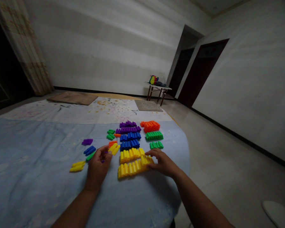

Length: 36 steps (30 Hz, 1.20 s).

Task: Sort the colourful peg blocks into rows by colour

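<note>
My left hand (100, 164) is closed, its thumb and forefinger pinched at the near end of a few yellow plastic tubes (114, 148). My right hand (161, 162) grips more yellow tubes (145, 161) at the right end of the nearest yellow row (129, 169). A second yellow row (130, 154) lies just behind. Beyond come stacked blue tubes (130, 144) and purple tubes (128, 129). To their right sit orange tubes (152, 126) and green tubes (154, 136). Small purple bits show by my left fingers, partly hidden.
Loose yellow tubes (77, 166), blue tubes (89, 150), a purple cluster (87, 142) and green tubes (110, 136) lie left on the blue patterned cloth (49, 190). The bed-like surface's edge runs along the right. A small table (158, 85) holding bags stands by the far wall.
</note>
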Motion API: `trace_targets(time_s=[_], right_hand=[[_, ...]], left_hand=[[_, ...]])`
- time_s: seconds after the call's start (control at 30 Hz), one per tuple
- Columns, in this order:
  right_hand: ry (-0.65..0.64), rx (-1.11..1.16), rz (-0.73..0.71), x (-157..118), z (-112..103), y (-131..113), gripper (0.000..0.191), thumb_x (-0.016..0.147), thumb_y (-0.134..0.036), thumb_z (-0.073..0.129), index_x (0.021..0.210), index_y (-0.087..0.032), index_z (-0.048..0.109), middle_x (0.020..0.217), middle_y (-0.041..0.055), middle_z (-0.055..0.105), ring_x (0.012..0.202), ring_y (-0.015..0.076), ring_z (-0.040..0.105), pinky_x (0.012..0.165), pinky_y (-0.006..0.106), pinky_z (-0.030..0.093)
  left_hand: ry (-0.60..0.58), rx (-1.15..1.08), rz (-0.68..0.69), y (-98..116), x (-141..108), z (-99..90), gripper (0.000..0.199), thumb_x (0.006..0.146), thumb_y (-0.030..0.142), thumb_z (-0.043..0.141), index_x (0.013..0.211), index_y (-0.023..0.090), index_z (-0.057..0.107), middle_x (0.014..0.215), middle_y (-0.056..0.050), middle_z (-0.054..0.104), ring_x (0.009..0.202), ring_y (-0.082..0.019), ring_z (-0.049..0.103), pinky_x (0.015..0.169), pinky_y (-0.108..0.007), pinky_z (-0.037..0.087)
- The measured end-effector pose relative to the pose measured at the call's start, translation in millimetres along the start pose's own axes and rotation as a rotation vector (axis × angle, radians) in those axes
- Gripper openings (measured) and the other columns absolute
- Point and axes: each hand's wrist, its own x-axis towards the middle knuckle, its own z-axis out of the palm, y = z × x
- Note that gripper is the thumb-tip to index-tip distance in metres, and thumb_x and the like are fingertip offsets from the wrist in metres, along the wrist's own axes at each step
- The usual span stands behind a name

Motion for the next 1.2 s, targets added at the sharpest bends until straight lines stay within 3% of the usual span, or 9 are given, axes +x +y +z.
trace_targets(time_s=[0.23, 0.33, 0.53, 0.67, 0.77, 0.87, 0.97, 1.1, 1.2], right_hand=[[-0.020, 0.001, 0.014, -4, 0, 4, 0.040, 0.069, -0.027, 0.068, 0.108, -0.026, 0.062, 0.107, 0.0051, 0.060, 0.099, 0.0197, 0.053, 0.089, 0.036, 0.042], [-0.006, 0.035, 0.020, -4, -3, 3, 0.044, 0.068, -0.029, 0.069, 0.111, -0.026, 0.060, 0.108, 0.0049, 0.060, 0.097, 0.0191, 0.054, 0.082, 0.033, 0.044], [0.317, 0.190, 0.123, 6, -4, 27, 0.032, 0.076, -0.042, 0.059, 0.100, -0.021, 0.064, 0.095, 0.0051, 0.065, 0.082, 0.0167, 0.059, 0.069, 0.029, 0.046], [0.549, 0.272, 0.260, 6, 6, 56, 0.038, 0.077, -0.051, 0.052, 0.087, -0.017, 0.066, 0.084, 0.0071, 0.068, 0.075, 0.0188, 0.060, 0.067, 0.031, 0.046], [0.639, 0.270, 0.316, 1, 15, 68, 0.042, 0.076, -0.055, 0.051, 0.085, -0.016, 0.065, 0.081, 0.0072, 0.068, 0.073, 0.0195, 0.060, 0.066, 0.031, 0.046], [0.641, 0.252, 0.326, -1, 20, 72, 0.041, 0.077, -0.055, 0.050, 0.085, -0.017, 0.064, 0.081, 0.0070, 0.067, 0.072, 0.0193, 0.059, 0.065, 0.031, 0.045], [0.600, 0.228, 0.317, 0, 21, 72, 0.039, 0.077, -0.053, 0.049, 0.084, -0.017, 0.064, 0.079, 0.0064, 0.066, 0.070, 0.0191, 0.058, 0.065, 0.030, 0.045], [0.580, 0.215, 0.315, 2, 22, 75, 0.038, 0.077, -0.052, 0.050, 0.083, -0.018, 0.065, 0.079, 0.0064, 0.067, 0.069, 0.0195, 0.058, 0.066, 0.031, 0.045], [0.582, 0.232, 0.316, 3, 22, 77, 0.038, 0.076, -0.052, 0.050, 0.082, -0.018, 0.065, 0.079, 0.0068, 0.067, 0.068, 0.0202, 0.058, 0.067, 0.032, 0.045]], left_hand=[[-0.017, -0.006, 0.004, -4, 0, 0.3, 0.050, 0.073, 0.050, 0.054, 0.110, 0.017, 0.055, 0.100, -0.009, 0.063, 0.080, -0.019, 0.062, 0.074, -0.033, 0.051], [-0.014, 0.002, -0.004, -2, 0, 0.2, 0.049, 0.073, 0.050, 0.054, 0.110, 0.017, 0.055, 0.102, -0.009, 0.063, 0.084, -0.020, 0.062, 0.075, -0.034, 0.051], [-0.019, 0.053, 0.011, 9, -2, -2.8, 0.048, 0.073, 0.050, 0.053, 0.109, 0.018, 0.054, 0.099, -0.008, 0.062, 0.086, -0.021, 0.061, 0.076, -0.034, 0.050], [-0.013, 0.206, 0.107, 18, -4, -7.9, 0.045, 0.075, 0.048, 0.052, 0.110, 0.020, 0.054, 0.091, -0.005, 0.061, 0.079, -0.019, 0.059, 0.073, -0.032, 0.049], [0.006, 0.357, 0.210, 26, -3, -13.8, 0.043, 0.077, 0.046, 0.049, 0.111, 0.020, 0.053, 0.092, -0.005, 0.059, 0.075, -0.018, 0.058, 0.071, -0.031, 0.048], [0.017, 0.538, 0.249, 35, 0, -20.9, 0.045, 0.078, 0.045, 0.045, 0.114, 0.019, 0.052, 0.099, -0.007, 0.058, 0.078, -0.019, 0.058, 0.075, -0.033, 0.047], [-0.065, 0.713, 0.187, 40, 1, -27.1, 0.048, 0.079, 0.044, 0.042, 0.118, 0.018, 0.051, 0.105, -0.010, 0.059, 0.087, -0.023, 0.059, 0.078, -0.035, 0.045], [-0.292, 0.860, 0.072, 38, 0, -33.1, 0.049, 0.078, 0.046, 0.043, 0.118, 0.018, 0.053, 0.108, -0.012, 0.061, 0.094, -0.026, 0.059, 0.075, -0.035, 0.044], [-0.341, 0.902, 0.099, 33, 2, -37.0, 0.051, 0.077, 0.048, 0.045, 0.117, 0.018, 0.054, 0.109, -0.013, 0.061, 0.097, -0.028, 0.058, 0.075, -0.036, 0.043]])
